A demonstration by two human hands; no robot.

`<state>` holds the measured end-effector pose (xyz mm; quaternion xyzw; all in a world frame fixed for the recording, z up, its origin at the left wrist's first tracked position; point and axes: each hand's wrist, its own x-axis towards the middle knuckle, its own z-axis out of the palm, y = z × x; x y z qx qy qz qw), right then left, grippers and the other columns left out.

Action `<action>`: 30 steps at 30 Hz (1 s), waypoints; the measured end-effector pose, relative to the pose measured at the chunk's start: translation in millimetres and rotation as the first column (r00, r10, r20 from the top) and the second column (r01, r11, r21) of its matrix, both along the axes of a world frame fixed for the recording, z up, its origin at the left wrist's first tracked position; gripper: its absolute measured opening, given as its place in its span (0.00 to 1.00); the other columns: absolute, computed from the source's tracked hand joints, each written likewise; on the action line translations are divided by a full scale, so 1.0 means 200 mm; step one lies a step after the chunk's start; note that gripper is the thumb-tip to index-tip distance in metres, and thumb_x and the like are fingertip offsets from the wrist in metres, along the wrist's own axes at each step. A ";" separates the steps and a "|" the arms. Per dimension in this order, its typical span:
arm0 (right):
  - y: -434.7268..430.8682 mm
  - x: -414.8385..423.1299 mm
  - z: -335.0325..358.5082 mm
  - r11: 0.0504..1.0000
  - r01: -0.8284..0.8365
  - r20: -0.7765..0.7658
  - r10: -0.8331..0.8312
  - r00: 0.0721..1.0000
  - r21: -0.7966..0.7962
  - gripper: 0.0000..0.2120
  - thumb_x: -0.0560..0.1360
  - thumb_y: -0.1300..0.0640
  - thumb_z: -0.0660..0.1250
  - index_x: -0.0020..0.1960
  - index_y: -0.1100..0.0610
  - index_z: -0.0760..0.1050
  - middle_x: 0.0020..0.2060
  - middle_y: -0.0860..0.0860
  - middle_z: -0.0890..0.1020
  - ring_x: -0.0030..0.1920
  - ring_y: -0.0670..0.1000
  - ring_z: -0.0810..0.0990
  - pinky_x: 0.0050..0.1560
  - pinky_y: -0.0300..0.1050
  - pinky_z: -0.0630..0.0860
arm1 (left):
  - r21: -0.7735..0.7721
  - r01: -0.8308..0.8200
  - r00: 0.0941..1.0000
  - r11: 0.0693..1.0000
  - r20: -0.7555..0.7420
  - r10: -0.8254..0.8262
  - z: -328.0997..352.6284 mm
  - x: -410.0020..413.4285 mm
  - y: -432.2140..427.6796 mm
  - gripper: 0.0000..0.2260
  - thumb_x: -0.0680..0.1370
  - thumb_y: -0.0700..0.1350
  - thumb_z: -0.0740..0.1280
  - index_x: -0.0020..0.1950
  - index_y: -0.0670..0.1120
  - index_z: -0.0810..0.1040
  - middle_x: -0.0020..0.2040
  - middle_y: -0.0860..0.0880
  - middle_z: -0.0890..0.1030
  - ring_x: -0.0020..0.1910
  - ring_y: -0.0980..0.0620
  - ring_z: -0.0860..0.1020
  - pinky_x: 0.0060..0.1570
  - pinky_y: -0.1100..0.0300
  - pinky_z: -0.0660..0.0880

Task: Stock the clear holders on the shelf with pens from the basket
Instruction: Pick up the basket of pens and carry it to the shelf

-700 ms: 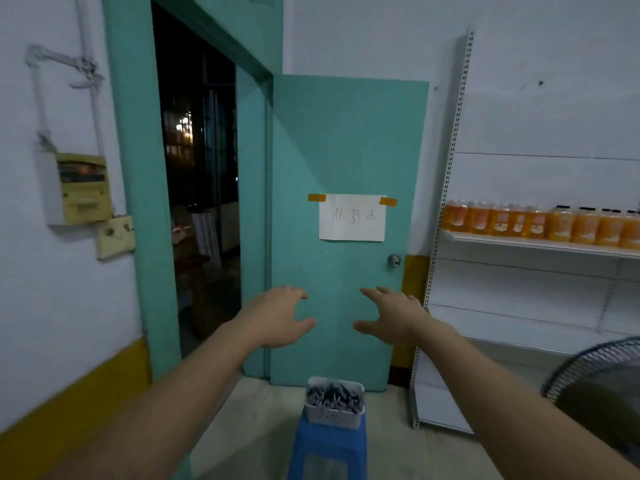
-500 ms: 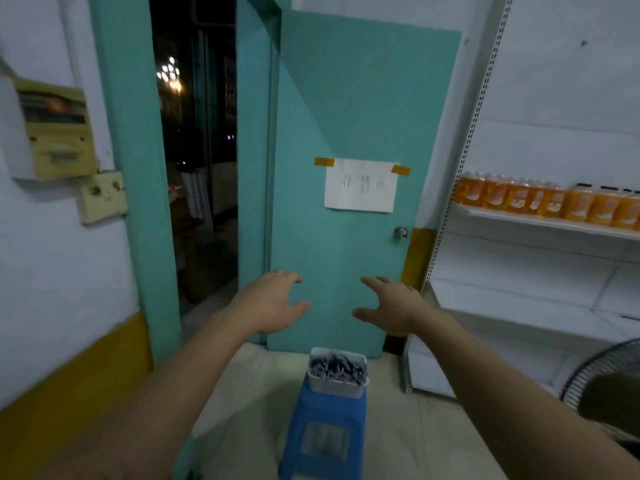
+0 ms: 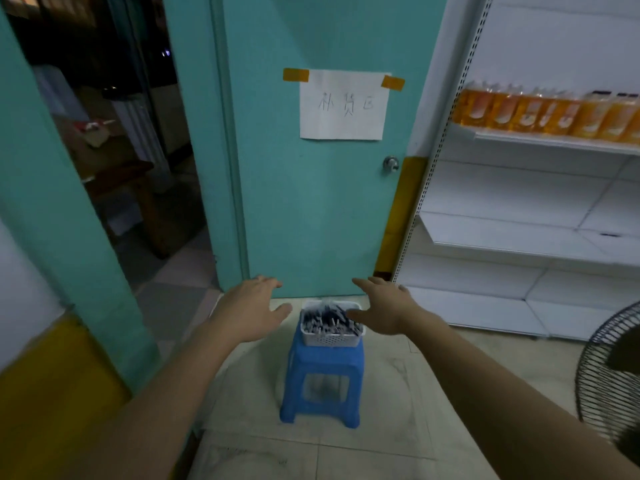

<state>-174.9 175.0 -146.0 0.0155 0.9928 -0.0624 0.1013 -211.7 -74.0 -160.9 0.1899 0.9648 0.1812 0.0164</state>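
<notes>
A white perforated basket (image 3: 331,338) full of dark pens (image 3: 325,321) sits on a blue plastic stool (image 3: 322,379) in front of a teal door. My left hand (image 3: 247,311) hovers to the left of the basket, fingers spread, holding nothing. My right hand (image 3: 384,308) hovers at the basket's right rim, fingers spread, also holding nothing. Both arms stretch forward toward the basket. No clear holders are in view.
The teal door (image 3: 311,188) carries a taped paper sign (image 3: 343,105). White shelving (image 3: 519,237) stands at right, with orange bottles (image 3: 550,112) on an upper shelf. A black fan (image 3: 609,379) stands at the right edge. An open dark doorway (image 3: 114,161) is at left.
The view has tilted down and come closer to the stool. Both hands have moved down and now flank the basket, still spread and holding nothing.
</notes>
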 end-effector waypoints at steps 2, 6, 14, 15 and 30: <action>0.09 -0.10 -0.09 1.000 0.029 0.027 -0.029 0.999 -0.008 0.37 0.77 0.36 0.59 0.78 0.49 0.51 0.77 0.55 0.57 0.76 0.58 0.58 0.74 0.62 0.55 | -0.042 0.007 1.000 0.999 0.020 -0.006 -0.07 -0.09 0.08 0.25 0.77 0.59 0.62 0.70 0.47 0.69 0.65 0.47 0.74 0.64 0.47 0.72 0.63 0.53 0.69; 0.27 -0.29 -0.26 0.996 0.052 0.081 -0.047 0.996 -0.068 0.36 0.76 0.37 0.60 0.78 0.49 0.52 0.77 0.53 0.57 0.75 0.58 0.58 0.73 0.62 0.56 | -0.130 0.006 0.999 0.992 0.049 0.001 -0.21 -0.28 0.25 0.24 0.78 0.59 0.61 0.70 0.49 0.69 0.66 0.47 0.74 0.63 0.47 0.72 0.63 0.51 0.69; 0.63 -0.59 -0.61 0.981 0.131 0.204 -0.100 0.974 -0.144 0.34 0.76 0.38 0.61 0.76 0.50 0.57 0.73 0.54 0.65 0.71 0.58 0.64 0.71 0.59 0.59 | -0.247 -0.005 0.990 0.969 0.136 0.040 -0.42 -0.57 0.59 0.23 0.79 0.58 0.60 0.70 0.48 0.69 0.66 0.48 0.73 0.62 0.47 0.74 0.59 0.53 0.72; 0.66 -0.62 -0.65 0.979 0.143 0.228 -0.107 0.968 -0.145 0.33 0.76 0.38 0.61 0.76 0.50 0.57 0.73 0.55 0.65 0.71 0.58 0.65 0.70 0.59 0.59 | -0.249 -0.009 0.987 0.968 0.155 0.049 -0.44 -0.60 0.60 0.22 0.79 0.57 0.60 0.69 0.48 0.69 0.65 0.48 0.74 0.61 0.47 0.74 0.58 0.53 0.72; 0.78 -1.21 -1.24 0.925 0.366 0.557 -0.251 0.792 -0.105 0.32 0.77 0.45 0.65 0.76 0.55 0.59 0.71 0.56 0.69 0.69 0.56 0.70 0.67 0.49 0.68 | -0.142 -0.037 0.836 0.989 0.538 0.108 -1.18 -1.26 0.62 0.13 0.77 0.55 0.61 0.56 0.49 0.74 0.53 0.46 0.78 0.50 0.49 0.77 0.46 0.58 0.73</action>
